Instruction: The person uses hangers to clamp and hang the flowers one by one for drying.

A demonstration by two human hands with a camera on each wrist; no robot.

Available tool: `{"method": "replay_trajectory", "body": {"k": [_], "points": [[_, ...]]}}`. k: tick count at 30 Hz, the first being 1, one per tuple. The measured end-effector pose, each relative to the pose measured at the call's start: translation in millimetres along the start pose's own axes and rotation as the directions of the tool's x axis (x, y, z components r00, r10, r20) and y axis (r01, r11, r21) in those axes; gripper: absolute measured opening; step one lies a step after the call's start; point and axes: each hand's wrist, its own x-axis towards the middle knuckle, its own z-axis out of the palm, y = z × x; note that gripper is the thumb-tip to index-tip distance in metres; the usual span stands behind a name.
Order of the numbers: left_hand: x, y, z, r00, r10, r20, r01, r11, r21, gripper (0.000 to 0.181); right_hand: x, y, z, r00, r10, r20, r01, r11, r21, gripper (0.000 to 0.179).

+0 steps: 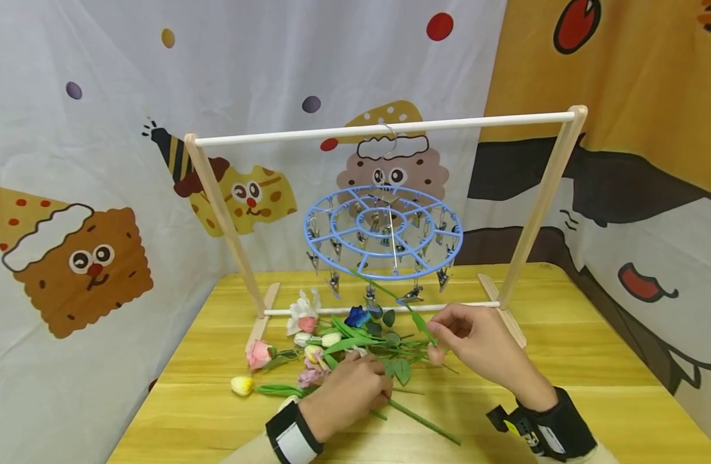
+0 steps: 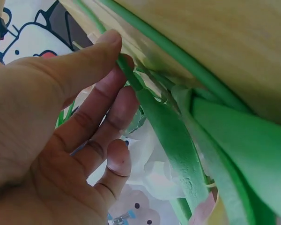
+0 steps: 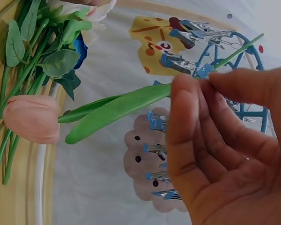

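Observation:
My right hand [image 1: 483, 338] pinches a pink tulip [image 3: 32, 119] by its green stem between thumb and fingers. The bloom hangs below the hand, and the bare stem end slants up toward the round blue clip hanger [image 1: 384, 256]. Over the flower pile, my left hand [image 1: 355, 390] pinches a green flower stem [image 2: 126, 70] between thumb and forefinger; which bloom it belongs to cannot be told. Around that hand lie a white and yellow tulip [image 1: 242, 385], a pink rose [image 1: 259, 354], a blue flower [image 1: 357, 317] and a white flower [image 1: 301, 314].
A wooden stand with a white top bar [image 1: 309, 135] holds up the clip hanger by its hook. Metal clips [image 1: 413, 294] dangle from its rings. A lower white bar [image 1: 465, 305] crosses behind the flowers on the wooden table [image 1: 564, 399]. A printed curtain [image 1: 262, 64] stands behind.

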Motion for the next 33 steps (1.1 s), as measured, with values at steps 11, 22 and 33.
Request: {"method": "replay_trajectory", "body": {"k": [11, 22, 33], "points": [[1.1, -5.1, -10.0, 0.984, -0.011, -0.176, 0.001, 0.998, -0.057, 0.005, 0.6, 4, 1, 0.973, -0.028, 0.229, 0.034, 0.999, -0.022, 0.007], [3.5, -13.2, -24.3, 0.916, -0.103, -0.388, 0.01, 0.972, -0.235, 0.004, -1.8, -4, -6, 0.969, -0.074, 0.236, 0.084, 0.996, -0.034, 0.007], [4.3, -13.7, -33.5, 0.836, -0.234, -0.497, 0.044, 0.93, -0.364, 0.011, -1.3, -9, 3, 0.969, -0.248, 0.001, 0.247, 0.965, 0.093, 0.023]]}}
